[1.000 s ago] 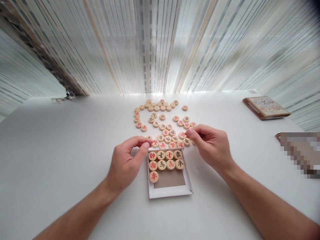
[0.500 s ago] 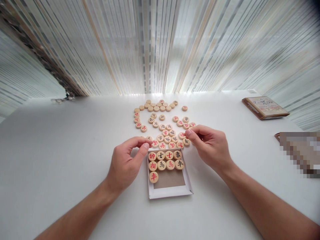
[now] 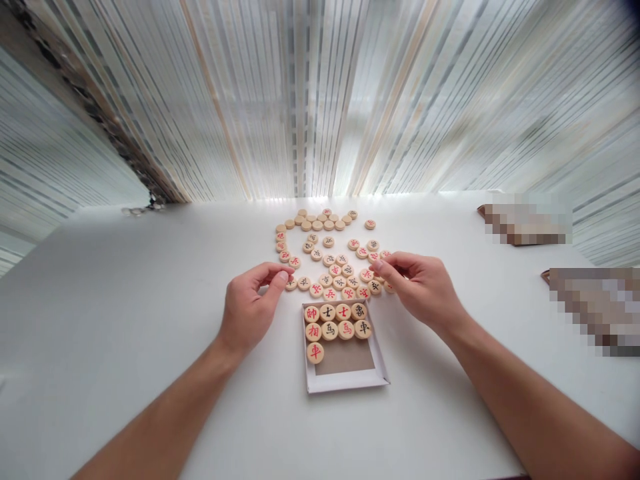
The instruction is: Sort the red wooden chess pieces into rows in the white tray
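Observation:
Round wooden pieces with red or black characters (image 3: pixel 329 294) lie scattered on the white table (image 3: pixel 125 320). Below them sits a shallow white box (image 3: pixel 340 383) holding several pieces in rows, with a lone red piece (image 3: pixel 315 353) at the left of its third row. My left hand (image 3: pixel 255 300) hovers left of the box, thumb and forefinger pinched beside the outer pieces; nothing can be made out between them. On the right, my right hand (image 3: pixel 420 283) has its thumb and forefinger together over the right-hand pieces, and whatever they may hold is hidden.
Plain, unmarked pieces (image 3: pixel 306 226) form a group toward the back. At the right stand two flat boxes, one farther back (image 3: pixel 525 223) and one nearer (image 3: pixel 595 307), both partly blurred out. A striped curtain (image 3: pixel 320 100) hangs behind the table.
My left hand has moved left, away from the box's top corner and the red pieces there. My right hand stays over the right-hand pieces. The view has shifted slightly.

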The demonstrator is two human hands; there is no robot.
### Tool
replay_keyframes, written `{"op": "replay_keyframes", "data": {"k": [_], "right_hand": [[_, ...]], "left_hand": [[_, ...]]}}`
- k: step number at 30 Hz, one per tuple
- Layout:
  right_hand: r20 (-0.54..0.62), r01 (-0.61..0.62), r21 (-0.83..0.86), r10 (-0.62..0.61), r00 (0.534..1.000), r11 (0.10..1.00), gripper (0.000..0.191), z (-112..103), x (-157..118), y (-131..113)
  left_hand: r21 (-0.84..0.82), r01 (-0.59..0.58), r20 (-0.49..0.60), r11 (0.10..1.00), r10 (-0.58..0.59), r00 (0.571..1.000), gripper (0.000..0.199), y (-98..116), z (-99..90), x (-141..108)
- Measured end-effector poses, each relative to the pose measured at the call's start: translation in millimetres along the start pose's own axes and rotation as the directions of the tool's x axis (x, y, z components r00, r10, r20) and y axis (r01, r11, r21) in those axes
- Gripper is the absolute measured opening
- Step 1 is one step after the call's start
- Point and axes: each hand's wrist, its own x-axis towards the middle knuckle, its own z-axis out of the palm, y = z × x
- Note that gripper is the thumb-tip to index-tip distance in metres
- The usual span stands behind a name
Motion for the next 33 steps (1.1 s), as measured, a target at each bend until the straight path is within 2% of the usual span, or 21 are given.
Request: {"op": "replay_keyframes", "data": {"k": [4,7,10,13,16,20,24,33], "right_hand": [[0.039,-0.026,-0.039,0.028,0.999,0.999,0.039,-8,5,-11],[0.089,0.024,-0.079,-0.017,0.996,0.997,0.037,-12,14,-24],[0.145,0.083,-0.1,-0.068,0.987,0.992,0.034,-6,28,-31],[0.123,0.14,-0.109,-0.126,0.984,0.984,0.028,8,44,-24],[0.029,0.157,-0.103,-0.155,0.988,0.982,0.027,22,53,-8],[-0.05,0.192,-0.124,-0.2,0.979,0.973,0.026,27,55,12],[-0.015,0.243,-0.154,-0.249,0.969,0.958,0.022,25,57,18],[0.146,0.308,-0.185,-0.284,0.948,0.933,0.019,30,56,13]], "left_hand": [[0.045,-0.028,0.023,0.999,0.027,0.999,0.023,3,1.5,-2],[0.064,-0.034,0.024,0.997,0.033,0.999,0.023,4,1.7,-3],[0.081,-0.038,0.025,0.996,0.036,0.999,0.023,2,1.3,-2],[0.093,-0.041,0.03,0.995,0.039,0.999,0.023,0,1.4,-1],[0.106,-0.036,0.032,0.994,0.033,0.999,0.022,-2,1.4,-1],[0.123,-0.023,0.035,0.992,0.019,0.999,0.022,-4,1.5,-1],[0.135,-0.03,0.042,0.99,0.025,0.999,0.02,-6,2.0,-1],[0.154,-0.059,0.058,0.986,0.051,0.997,0.017,-5,3.6,-3]]}}
